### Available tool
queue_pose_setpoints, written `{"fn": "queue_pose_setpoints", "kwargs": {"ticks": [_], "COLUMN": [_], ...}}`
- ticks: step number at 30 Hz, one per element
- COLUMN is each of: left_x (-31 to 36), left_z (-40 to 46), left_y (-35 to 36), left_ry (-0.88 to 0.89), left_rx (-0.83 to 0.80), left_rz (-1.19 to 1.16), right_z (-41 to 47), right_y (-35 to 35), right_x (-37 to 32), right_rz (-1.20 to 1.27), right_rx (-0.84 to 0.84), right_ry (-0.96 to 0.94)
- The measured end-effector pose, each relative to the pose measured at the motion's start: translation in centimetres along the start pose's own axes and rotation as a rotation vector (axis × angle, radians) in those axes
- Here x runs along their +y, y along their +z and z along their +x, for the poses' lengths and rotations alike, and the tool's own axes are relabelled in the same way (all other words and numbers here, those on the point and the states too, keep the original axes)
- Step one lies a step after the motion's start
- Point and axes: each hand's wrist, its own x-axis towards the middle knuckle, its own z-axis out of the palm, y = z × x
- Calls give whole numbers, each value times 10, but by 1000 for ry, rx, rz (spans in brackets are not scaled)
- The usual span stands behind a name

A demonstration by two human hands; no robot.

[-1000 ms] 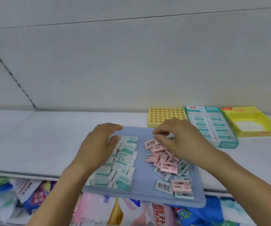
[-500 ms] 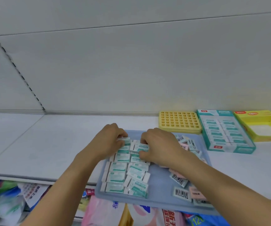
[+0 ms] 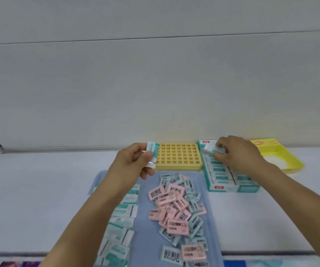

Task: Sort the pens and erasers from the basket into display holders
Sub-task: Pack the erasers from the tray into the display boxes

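A blue tray [image 3: 147,226] lies on the white shelf and carries a left row of white-and-teal erasers [image 3: 120,211] and a loose heap of pink and pale-blue erasers [image 3: 176,211]. My left hand [image 3: 134,162] is raised above the tray's far left and grips a small stack of white-and-teal erasers [image 3: 152,155]. My right hand [image 3: 236,155] pinches one white-and-teal eraser [image 3: 212,148] over the far end of the teal display box [image 3: 232,187], which holds rows of the same erasers.
A yellow holder with a grid of square holes [image 3: 178,157] stands between my hands. A yellow open box [image 3: 278,155] sits at the far right against the grey wall. Packaged goods show below the shelf's front edge [image 3: 10,254].
Both hands have lifted off the teal erasers on the tray. The left rose with a stack; the right moved right to the teal display box with one eraser. The camera view shifted.
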Motion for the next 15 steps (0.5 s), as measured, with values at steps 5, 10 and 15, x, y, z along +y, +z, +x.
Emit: {"fn": "queue_pose_setpoints", "kwargs": {"ticks": [5, 10, 15], "left_x": [-4, -8, -10], "left_z": [9, 15, 18], "left_y": [25, 31, 35], "left_ry": [-77, -106, -104], "left_rx": [-91, -119, -111], "left_rz": [-208, -284, -270], "right_z": [7, 8, 5], "right_y": [8, 8, 5], "right_x": [1, 1, -3], "right_rz": [-86, -150, -132], "right_rx": [-35, 8, 36], "right_ry": [-111, -179, -217]}}
